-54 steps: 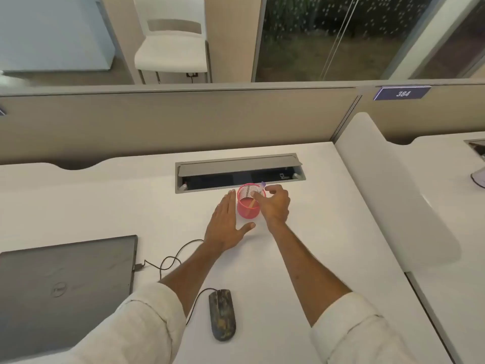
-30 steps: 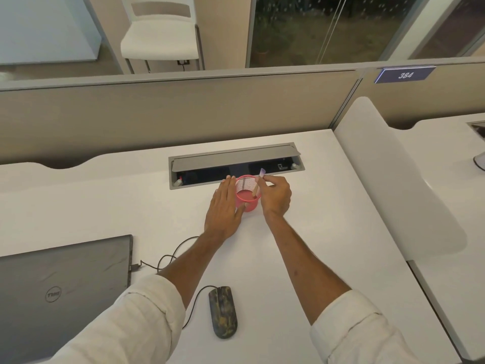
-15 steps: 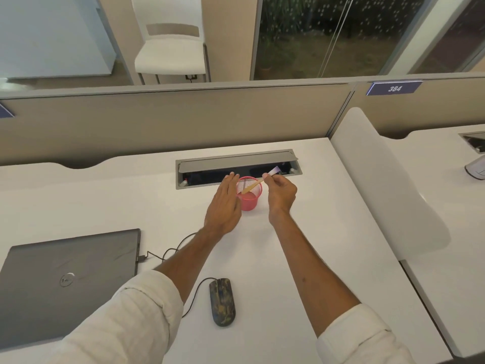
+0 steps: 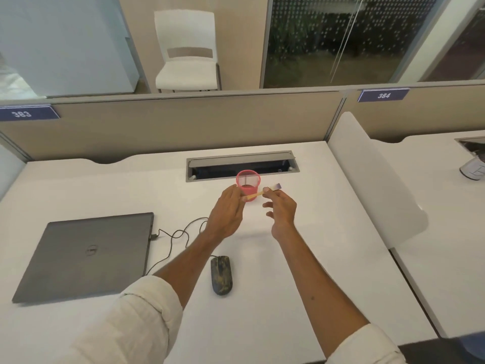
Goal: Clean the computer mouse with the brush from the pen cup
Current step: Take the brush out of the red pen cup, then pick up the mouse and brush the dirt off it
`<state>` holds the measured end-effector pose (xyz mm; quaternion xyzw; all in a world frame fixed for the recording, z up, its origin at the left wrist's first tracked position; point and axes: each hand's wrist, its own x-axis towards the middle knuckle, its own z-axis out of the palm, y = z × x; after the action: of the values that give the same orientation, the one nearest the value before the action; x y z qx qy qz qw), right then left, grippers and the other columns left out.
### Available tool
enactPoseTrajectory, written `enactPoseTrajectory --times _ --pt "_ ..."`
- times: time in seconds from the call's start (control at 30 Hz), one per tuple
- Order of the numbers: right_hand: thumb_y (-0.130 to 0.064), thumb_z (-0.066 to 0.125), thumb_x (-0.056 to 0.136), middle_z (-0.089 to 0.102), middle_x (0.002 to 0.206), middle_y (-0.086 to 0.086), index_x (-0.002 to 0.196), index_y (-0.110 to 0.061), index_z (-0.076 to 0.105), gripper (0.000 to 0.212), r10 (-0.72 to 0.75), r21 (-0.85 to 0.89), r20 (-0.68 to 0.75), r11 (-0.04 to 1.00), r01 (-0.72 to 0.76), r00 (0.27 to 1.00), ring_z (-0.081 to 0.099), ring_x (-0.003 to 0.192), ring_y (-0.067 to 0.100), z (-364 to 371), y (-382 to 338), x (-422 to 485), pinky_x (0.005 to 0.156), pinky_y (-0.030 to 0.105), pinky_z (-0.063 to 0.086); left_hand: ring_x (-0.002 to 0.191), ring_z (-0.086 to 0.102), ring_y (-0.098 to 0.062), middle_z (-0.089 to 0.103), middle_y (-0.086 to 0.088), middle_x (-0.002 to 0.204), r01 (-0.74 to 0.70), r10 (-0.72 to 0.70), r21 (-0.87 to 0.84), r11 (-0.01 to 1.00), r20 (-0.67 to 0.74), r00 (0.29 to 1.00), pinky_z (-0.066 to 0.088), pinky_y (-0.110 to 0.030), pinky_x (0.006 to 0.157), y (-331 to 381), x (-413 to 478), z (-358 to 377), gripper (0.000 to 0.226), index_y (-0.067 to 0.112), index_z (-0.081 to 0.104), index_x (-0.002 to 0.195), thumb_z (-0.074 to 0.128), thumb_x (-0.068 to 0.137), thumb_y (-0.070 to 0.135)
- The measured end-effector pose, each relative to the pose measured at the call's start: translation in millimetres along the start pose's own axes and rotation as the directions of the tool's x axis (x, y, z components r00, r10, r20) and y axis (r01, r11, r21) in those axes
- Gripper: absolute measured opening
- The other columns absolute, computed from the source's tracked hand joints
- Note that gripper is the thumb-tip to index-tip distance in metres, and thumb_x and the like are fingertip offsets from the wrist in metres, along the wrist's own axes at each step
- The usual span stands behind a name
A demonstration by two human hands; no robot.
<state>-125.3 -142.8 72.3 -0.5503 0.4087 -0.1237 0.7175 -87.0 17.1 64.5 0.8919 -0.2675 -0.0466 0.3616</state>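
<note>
Desk bore a closed laptop at its left edge. Left hand hung relaxed, empty; right hand pinched the brush. Mouse lay near the front edge — pen cup toward the rear, brush just before it.

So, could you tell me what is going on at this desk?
A person is getting ready to clean the mouse. Their right hand pinches a small brush, which is out of the pink cup. Its handle end reaches the fingers of the left hand; whether that hand grips it is unclear. The mouse lies untouched on the desk, nearer the person, beside a closed laptop.
</note>
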Motion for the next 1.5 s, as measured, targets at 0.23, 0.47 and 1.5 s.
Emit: enactPoseTrajectory --times 0.23,0.47,1.5 --pt "-0.02 0.076 0.099 0.081 0.1 0.007 0.104 -0.013 0.079 0.009 0.032 -0.114 0.187 0.993 -0.01 0.982 0.068 0.078 0.02 -56 14 -44 0.065 0.031 0.045 0.116 0.057 -0.028 0.067 -0.007 0.12 0.115 -0.117 -0.029 0.993 -0.088 0.989 0.049 -0.048 0.101 17 -59 3 0.029 0.008 0.061 0.117 0.043 0.118 0.031" --pt "-0.015 0.074 0.09 0.081 0.093 0.003 0.1 -0.012 0.081 0.013 0.112 -0.305 0.355 0.952 0.002 0.928 0.072 0.084 0.021 -98 24 -83 0.075 0.036 0.045 0.12 0.056 -0.032 0.067 -0.009 0.124 0.156 -0.16 -0.054 0.986 -0.078 0.984 0.047 -0.051 0.104 39 -102 0 0.028 0.004 0.06 0.119 0.044 0.118 0.026" --pt "-0.017 0.056 0.111 0.086 0.102 0.01 0.106 -0.013 0.062 0.009 0.21 -0.282 0.18 0.947 -0.154 0.961 0.074 0.092 0.028 -86 124 -156 0.08 0.039 0.051 0.173 -0.01 -0.019 -0.014 -0.004 0.184 0.096 -0.228 0.321 0.942 0.402 0.887 0.002 -0.039 0.141 -49 -213 -15 0.121 0.01 -0.01 0.174 0.064 0.099 0.07"
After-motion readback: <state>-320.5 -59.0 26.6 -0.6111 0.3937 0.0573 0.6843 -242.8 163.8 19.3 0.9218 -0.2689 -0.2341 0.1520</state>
